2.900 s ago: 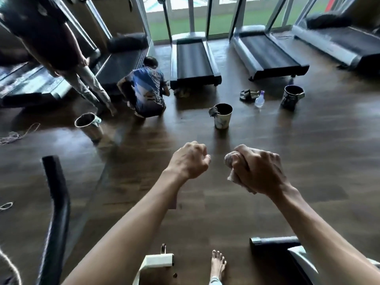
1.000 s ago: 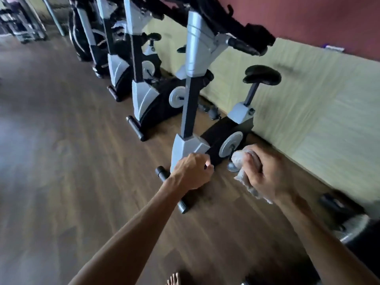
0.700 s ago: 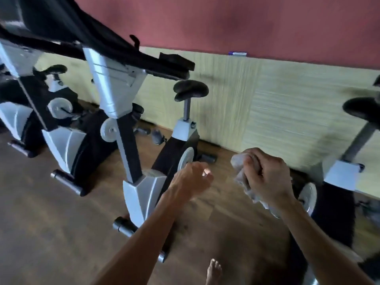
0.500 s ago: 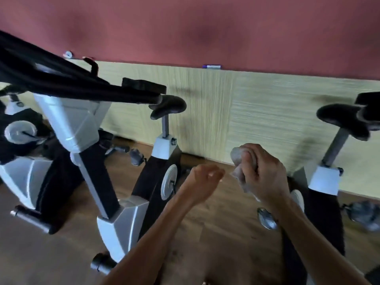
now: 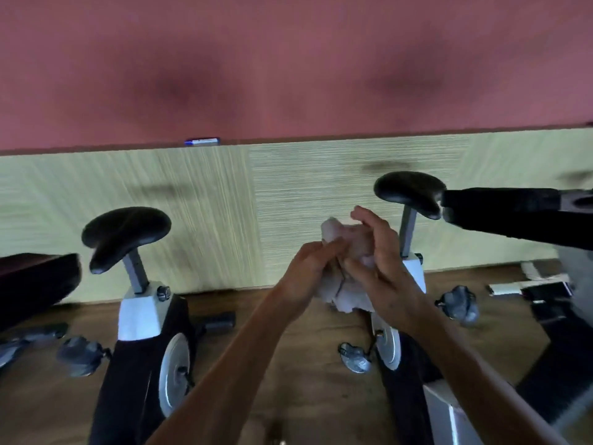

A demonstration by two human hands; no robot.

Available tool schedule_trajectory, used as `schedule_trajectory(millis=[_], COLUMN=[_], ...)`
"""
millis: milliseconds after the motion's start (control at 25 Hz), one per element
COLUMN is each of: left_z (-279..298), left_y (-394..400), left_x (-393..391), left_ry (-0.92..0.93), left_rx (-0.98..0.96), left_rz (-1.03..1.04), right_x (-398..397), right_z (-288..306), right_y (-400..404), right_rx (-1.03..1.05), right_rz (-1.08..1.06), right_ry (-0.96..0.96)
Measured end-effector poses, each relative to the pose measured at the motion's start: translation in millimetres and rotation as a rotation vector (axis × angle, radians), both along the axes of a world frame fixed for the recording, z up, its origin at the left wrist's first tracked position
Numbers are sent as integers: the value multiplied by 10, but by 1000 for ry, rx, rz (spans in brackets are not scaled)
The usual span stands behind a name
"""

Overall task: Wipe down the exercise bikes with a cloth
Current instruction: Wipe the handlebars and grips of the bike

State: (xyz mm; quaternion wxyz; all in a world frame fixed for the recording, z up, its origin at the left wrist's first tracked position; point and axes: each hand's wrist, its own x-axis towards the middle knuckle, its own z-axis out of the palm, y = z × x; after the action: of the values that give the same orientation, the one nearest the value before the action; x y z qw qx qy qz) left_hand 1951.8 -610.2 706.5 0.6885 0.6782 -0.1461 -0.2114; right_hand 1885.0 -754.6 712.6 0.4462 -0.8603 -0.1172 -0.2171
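Pale crumpled cloth (image 5: pixel 348 271), bunched, held in mid-air at centre frame between both hands, above the floor and in front of the right-hand bike. Left hand (image 5: pixel 309 271) pinches the cloth's near-left edge, fingers extended into the folds. Right hand (image 5: pixel 378 261) wraps the far-right side, fingers curved over the top and front of the bundle; a ragged lower corner hangs beneath the hands.

Right exercise bike (image 5: pixel 401 345) stands directly behind the hands: black saddle (image 5: pixel 409 192) on a grey post, white post housing partly hidden by the right wrist, silver crank disc and a grey pedal low down. Not touched by cloth or hands. A black handlebar (image 5: pixel 513 213) juts in from the right edge at saddle height.

Left exercise bike (image 5: pixel 144 342) stands apart to the left: black saddle, white housing, black body, silver disc, grey pedal on its left side. Dark padded part of another machine at the far-left edge.

Wood floor (image 5: pixel 305 374) underneath. Wall behind: pale striped panelling below, dull red above. Small blue-and-white item (image 5: pixel 202 141) lies on the ledge where the two meet. Image soft with motion blur.
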Motion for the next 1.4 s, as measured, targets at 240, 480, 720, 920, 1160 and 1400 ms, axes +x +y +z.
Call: schedule_trajectory(millis=[240,480,720,920,1160,1400], left_z=[163,452,909,1440,1785,2006], left_y=[-449,-783,-1246,-1562,-2163,-2665], left_x=[866,1326,1356,1072,841,512], left_ry=[130,283,-388,-558,-458,-512], left_rx=[-102,-319,-207,-174,-440,-697], left_rz=[-136,-521,-160,-295,-610,-898], right_x=[440,709,831,831,531,162], right_z=[-159,238,784,1116,1491,1671], right_y=[-187,-155,-336,-497,-809,-770], right_rx=[143,518,301,204,82,-65], right_rz=[-561,-427,-653,-809,-906,-1294], right_ry=[106,111,-132,-279,-236,-140])
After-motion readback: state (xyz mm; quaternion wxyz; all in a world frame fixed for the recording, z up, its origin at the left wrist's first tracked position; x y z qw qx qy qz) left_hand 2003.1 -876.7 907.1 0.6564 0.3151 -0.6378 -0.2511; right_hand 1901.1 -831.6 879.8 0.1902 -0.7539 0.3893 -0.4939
